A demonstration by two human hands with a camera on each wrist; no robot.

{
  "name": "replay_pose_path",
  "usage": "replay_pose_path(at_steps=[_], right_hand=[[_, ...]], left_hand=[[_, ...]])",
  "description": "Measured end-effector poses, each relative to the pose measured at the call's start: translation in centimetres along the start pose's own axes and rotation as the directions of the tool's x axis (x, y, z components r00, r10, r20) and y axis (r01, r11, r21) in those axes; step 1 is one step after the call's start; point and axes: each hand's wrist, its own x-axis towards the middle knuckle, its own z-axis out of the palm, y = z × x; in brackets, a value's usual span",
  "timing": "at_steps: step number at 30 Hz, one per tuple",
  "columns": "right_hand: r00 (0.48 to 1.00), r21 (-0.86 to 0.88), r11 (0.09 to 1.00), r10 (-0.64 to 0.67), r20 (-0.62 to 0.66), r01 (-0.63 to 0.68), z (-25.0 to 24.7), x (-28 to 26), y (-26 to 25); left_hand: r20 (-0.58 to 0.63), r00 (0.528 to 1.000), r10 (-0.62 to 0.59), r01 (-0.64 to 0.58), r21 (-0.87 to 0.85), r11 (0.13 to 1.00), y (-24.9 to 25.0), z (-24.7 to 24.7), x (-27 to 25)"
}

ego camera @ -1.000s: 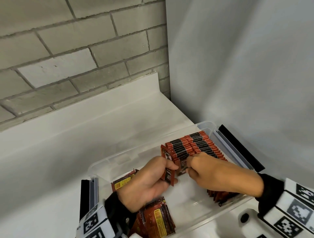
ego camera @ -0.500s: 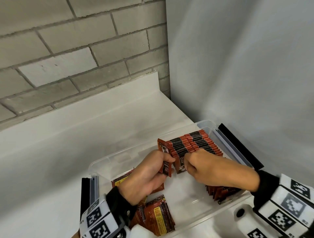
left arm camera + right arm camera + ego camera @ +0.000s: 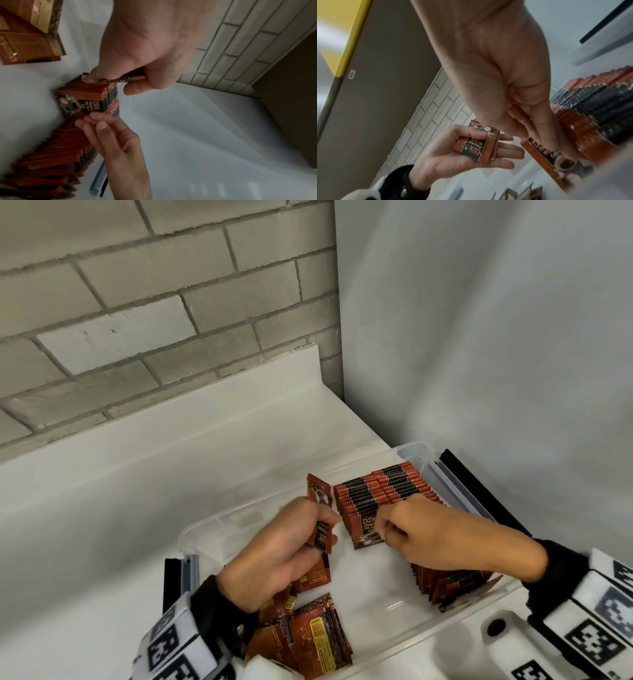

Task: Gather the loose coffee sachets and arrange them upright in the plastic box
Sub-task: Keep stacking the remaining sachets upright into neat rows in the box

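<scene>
Left hand gripped a small bunch of coffee sachets, thumb on one face and fingers curled behind, long axis upright and tilted slightly away from the standing row. The bunch sat just beside the row's open front face, on the side away from the box's hinged end, a narrow gap apart. Right hand lay on top of the row, fingers loosely curled at its front sachet; whether it pinched that sachet or only steadied it could not be told. Judgement: left hand was the nearer and the carrying one; the move needed was a short sideways slide toward the row, faces kept parallel. The plastic box had bare floor in front of the row. More loose sachets lay flat near the box's front wall, well apart from the row. Risk: leaning sachets behind the right wrist could topple.
</scene>
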Motion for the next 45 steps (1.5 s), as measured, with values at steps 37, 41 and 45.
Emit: replay_pose_path(at_steps=[37,41,45], right_hand=[[0.888,0.673,0.701,0.127,-0.441,0.234,-3.5,0.2,1.1],[0.918,0.752,0.635,0.169,-0.359,0.177,-3.1,0.3,1.2],[0.955,0.799,0.582,0.122,-0.270,0.152,-2.2,0.3,1.2]], left_hand=[[0.276,0.924,0.264,-0.269,-0.022,0.963,1.2,0.3,2.5],[0.219,0.917,0.334,-0.321,-0.094,0.942,1.5,0.1,3.0],[0.221,0.910,0.352,-0.341,-0.085,0.936,1.5,0.1,3.0]])
